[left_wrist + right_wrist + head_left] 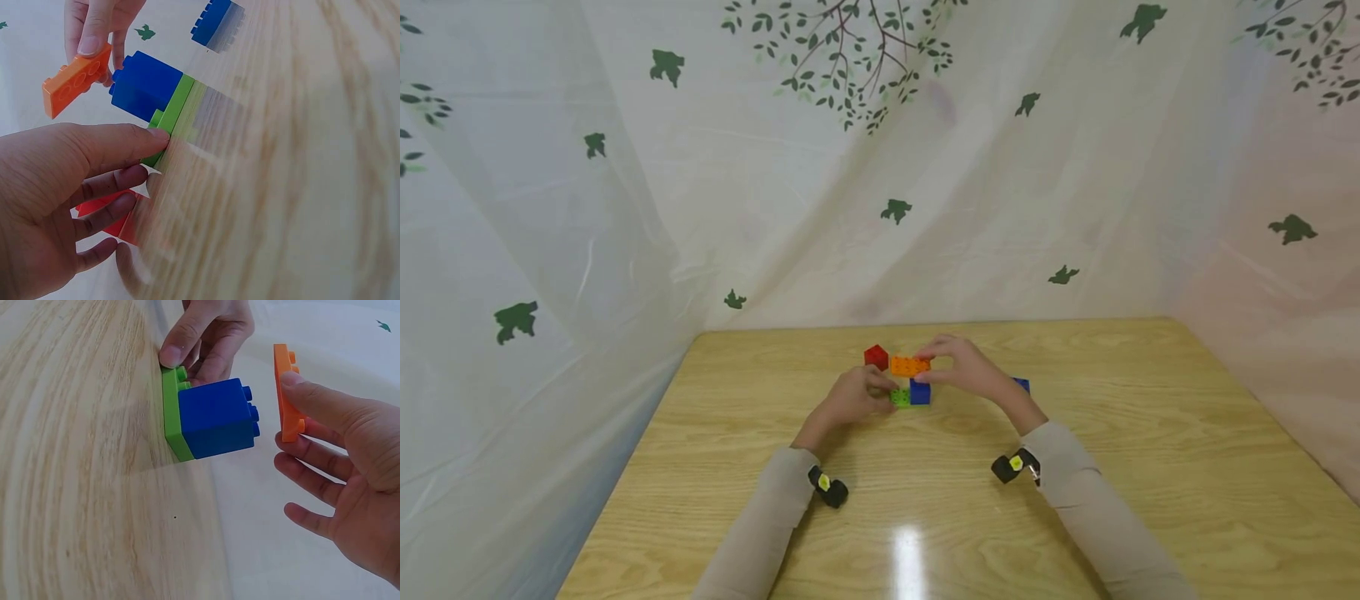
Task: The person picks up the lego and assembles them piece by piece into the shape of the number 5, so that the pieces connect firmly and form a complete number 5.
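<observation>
Right grip (325, 425) pinching orange plate (286, 394), above blue brick (215, 419)

red brick (109, 215): mostly hidden behind the left hand (56, 200) fingers
second blue brick (1022, 384): largely covered by the right hand (966, 371)
table (300, 187): motion-blurred in left wrist view

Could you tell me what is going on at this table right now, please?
A person is working with toy building bricks on a wooden table. The left hand presses on a flat green brick that carries a blue brick. The right hand pinches a flat orange brick just above the blue one, not touching it. A red brick and another blue brick lie nearby.
</observation>
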Demonstrator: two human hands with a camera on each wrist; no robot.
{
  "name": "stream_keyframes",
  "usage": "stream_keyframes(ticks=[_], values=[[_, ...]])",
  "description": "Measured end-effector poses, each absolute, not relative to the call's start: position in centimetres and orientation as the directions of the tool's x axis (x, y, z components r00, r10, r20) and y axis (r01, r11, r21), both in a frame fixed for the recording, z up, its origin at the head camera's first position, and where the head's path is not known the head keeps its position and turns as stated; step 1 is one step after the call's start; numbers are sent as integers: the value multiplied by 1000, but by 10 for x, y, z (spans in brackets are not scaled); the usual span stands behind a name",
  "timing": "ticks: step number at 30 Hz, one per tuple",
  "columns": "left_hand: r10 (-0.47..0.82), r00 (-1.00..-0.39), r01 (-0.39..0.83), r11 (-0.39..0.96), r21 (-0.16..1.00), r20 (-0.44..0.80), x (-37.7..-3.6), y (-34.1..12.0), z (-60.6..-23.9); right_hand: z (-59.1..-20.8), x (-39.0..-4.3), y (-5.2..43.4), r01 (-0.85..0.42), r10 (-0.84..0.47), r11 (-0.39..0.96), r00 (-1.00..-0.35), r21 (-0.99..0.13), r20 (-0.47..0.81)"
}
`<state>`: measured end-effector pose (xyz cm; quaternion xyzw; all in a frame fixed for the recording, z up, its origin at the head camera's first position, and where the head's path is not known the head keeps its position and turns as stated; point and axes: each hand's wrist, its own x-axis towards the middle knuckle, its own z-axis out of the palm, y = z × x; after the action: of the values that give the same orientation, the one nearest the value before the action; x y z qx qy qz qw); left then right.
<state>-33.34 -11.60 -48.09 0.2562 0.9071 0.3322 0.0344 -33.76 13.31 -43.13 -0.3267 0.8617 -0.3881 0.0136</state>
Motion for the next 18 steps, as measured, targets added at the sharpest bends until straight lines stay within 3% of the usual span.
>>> stream_keyframes(ticks=[18], values=[[482,-870,437,659,612,102,-332,-116,-481,-441,-336,128,-559,-598,532,-780,-636,186]])
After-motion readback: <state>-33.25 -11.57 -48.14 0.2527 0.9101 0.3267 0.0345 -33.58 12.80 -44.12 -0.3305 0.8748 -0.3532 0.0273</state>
